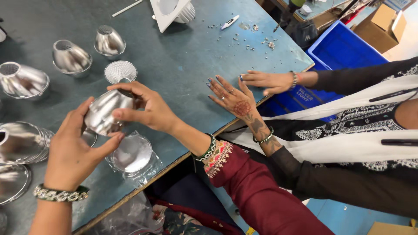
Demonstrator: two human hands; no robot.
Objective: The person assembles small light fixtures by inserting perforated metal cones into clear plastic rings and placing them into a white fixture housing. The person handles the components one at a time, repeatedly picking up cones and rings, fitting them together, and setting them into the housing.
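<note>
shiny silver reflector cup (104, 112), tilted, held aloft

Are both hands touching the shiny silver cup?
Touching. The head view shows the left hand cupping the silver reflector cup from below, and the right hand gripping its top.

Three loose silver reflector cones (72, 56) stand on the grey-blue table (191, 74), near scattered small screws (244, 41) and a blue crate (344, 48).

Bright, even overhead light; glare on the silver reflectors (69, 56), edges slightly warped.
</note>
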